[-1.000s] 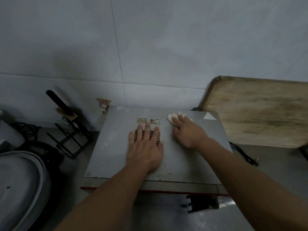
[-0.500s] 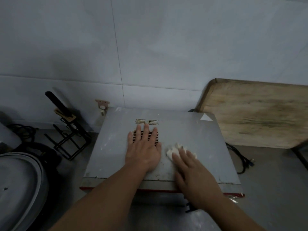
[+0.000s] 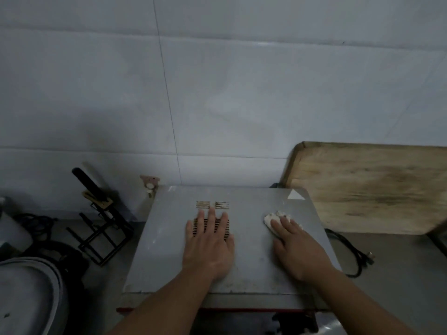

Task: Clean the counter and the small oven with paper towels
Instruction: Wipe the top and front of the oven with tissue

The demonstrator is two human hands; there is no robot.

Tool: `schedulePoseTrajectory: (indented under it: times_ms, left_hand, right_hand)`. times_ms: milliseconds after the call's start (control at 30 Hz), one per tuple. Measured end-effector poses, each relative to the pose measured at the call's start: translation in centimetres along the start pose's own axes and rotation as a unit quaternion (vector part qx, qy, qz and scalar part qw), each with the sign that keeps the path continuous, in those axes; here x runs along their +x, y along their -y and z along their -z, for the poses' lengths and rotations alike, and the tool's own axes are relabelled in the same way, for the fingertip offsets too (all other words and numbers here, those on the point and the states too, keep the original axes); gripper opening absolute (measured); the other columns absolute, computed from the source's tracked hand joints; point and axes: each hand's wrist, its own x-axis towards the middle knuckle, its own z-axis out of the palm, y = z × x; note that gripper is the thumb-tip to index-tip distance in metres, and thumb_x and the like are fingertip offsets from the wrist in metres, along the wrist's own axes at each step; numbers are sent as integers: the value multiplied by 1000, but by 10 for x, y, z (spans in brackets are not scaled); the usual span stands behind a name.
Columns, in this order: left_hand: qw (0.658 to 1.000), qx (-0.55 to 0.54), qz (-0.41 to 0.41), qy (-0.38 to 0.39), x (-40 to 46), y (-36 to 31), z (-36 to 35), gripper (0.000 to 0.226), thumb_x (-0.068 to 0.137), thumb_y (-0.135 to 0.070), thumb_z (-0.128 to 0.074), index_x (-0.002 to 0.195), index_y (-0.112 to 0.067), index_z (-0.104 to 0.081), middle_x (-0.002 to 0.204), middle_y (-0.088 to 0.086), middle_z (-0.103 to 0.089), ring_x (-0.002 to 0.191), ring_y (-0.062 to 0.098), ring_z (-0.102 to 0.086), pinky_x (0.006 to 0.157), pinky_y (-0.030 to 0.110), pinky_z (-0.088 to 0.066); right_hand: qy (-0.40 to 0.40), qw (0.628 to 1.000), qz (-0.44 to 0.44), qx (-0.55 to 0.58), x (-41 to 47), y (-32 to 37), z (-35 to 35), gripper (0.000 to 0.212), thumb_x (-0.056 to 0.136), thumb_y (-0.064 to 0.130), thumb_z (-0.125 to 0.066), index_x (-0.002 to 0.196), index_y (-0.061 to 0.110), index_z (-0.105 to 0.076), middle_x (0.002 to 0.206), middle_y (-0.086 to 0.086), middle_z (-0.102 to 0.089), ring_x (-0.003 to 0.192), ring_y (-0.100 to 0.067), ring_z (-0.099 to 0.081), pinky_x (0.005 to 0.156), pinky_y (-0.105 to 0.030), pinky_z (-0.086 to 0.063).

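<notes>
The small oven (image 3: 251, 240) is a grey metal box with vent slots in its top, standing on the steel counter (image 3: 396, 286) against the tiled wall. My left hand (image 3: 209, 245) lies flat over the vent grille, fingers spread, holding nothing. My right hand (image 3: 296, 245) presses a crumpled white paper towel (image 3: 271, 218) onto the right rear part of the oven top. Most of the towel is hidden under my fingers.
A large wooden board (image 3: 370, 187) leans on the wall at the right. A black power cord (image 3: 350, 252) trails beside the oven. A black wire rack with a knife (image 3: 101, 213) stands to the left. A grey round lid (image 3: 29, 293) fills the lower left corner.
My right hand slid the towel from the oven's rear middle down to its front, then up to the right rear area. My left hand stayed on the vents.
</notes>
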Motion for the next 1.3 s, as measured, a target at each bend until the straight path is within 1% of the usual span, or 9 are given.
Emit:
schedulePoseTrajectory:
  times_ms: [300, 567, 667, 733, 833, 933, 1033, 1167, 1300]
  left_hand:
    - [1000, -4, -3, -1, -2, 0, 2, 64, 101, -55, -10, 158, -35, 10, 165, -3, 21, 151, 24, 23, 121, 53, 11]
    - [1000, -3, -1, -10, -2, 1, 1, 64, 101, -55, -11, 159, -35, 8, 166, -3, 20, 152, 25, 22, 121, 53, 11]
    - [1000, -4, 0, -9, -1, 0, 1, 64, 101, -54, -12, 158, -34, 9, 166, -3, 21, 152, 25, 22, 120, 53, 11]
    - [1000, -5, 0, -10, -1, -1, 1, 64, 101, -54, -12, 158, -35, 9, 166, -3, 20, 152, 25, 22, 120, 54, 11]
    - [1000, -3, 2, -8, -1, -1, 1, 64, 101, -54, -12, 158, -35, 9, 166, -3, 21, 152, 25, 22, 120, 54, 11]
    - [1000, 0, 0, -2, -2, 0, -1, 64, 101, -54, -10, 158, -35, 11, 165, -3, 22, 151, 25, 22, 120, 54, 10]
    - [1000, -2, 2, 0, 0, 0, -2, 64, 100, -54, -9, 157, -36, 13, 164, -3, 24, 151, 24, 23, 120, 53, 12]
    - [1000, 0, 3, -3, 0, 1, -2, 63, 100, -54, -9, 157, -36, 13, 165, -4, 23, 151, 23, 22, 121, 52, 11]
    - [1000, -2, 4, -2, 0, 0, -2, 63, 101, -54, -9, 157, -37, 12, 165, -3, 22, 151, 23, 22, 121, 52, 10]
  right_hand:
    - [27, 998, -53, 10, 67, -16, 13, 57, 102, 38, -30, 156, 26, -17, 165, -5, -11, 151, -25, -9, 121, -40, -13]
    - [-15, 1000, 20, 12, -34, 1, -12, 64, 93, 53, -16, 155, 36, -16, 163, 8, -5, 151, -17, -9, 118, -27, -5]
    - [-24, 998, 34, 37, -72, -2, -23, 61, 88, 70, -9, 146, 54, -20, 160, 5, -19, 145, -22, -29, 112, -22, -18]
    - [-8, 999, 37, 7, -84, -8, -30, 51, 88, 77, 0, 138, 71, -3, 159, 8, -15, 135, -17, -45, 103, -21, -36]
    - [-26, 999, 40, -16, -81, -13, -24, 55, 97, 64, -6, 151, 51, -2, 159, 19, -20, 108, -8, -67, 75, -20, -55]
    - [-22, 999, 32, -11, -65, -12, -5, 53, 86, 62, -15, 136, 65, -2, 153, 25, -26, 136, -4, -43, 104, -35, -42]
    - [-17, 999, -11, -34, -29, -27, 2, 60, 95, 55, -18, 153, 46, -5, 164, 12, -1, 151, -12, -9, 119, -35, -16]
    - [3, 998, -47, -49, 47, -44, 15, 57, 103, 46, -24, 156, 28, -13, 165, -4, -13, 151, -23, -14, 118, -39, -22]
    - [31, 998, -46, -42, 93, -57, 19, 59, 102, 45, -21, 156, 25, -10, 164, -5, -14, 151, -25, -11, 119, -40, -22]
